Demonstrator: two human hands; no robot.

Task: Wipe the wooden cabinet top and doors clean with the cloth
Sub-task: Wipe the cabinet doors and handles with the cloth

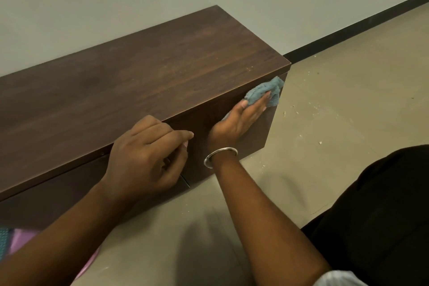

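You are pressing the cloth (267, 90) flat on the door (257, 133) at middle right, your right hand (236, 121) keeping its fingers straight. Try pushing into every corner.

Left hand (146, 155) is laid against the front top edge of the cabinet (139, 76), knuckles up, fingers loosely curled, index extended toward the cabinet's right end. Right hand (239, 121) is held flat against the cabinet front near that end, fingers straight, a cloth (269, 90) pressed beneath them. Both bare forearms are stretched forward.

Dim even light, soft shadows, slight wide-angle edge bending
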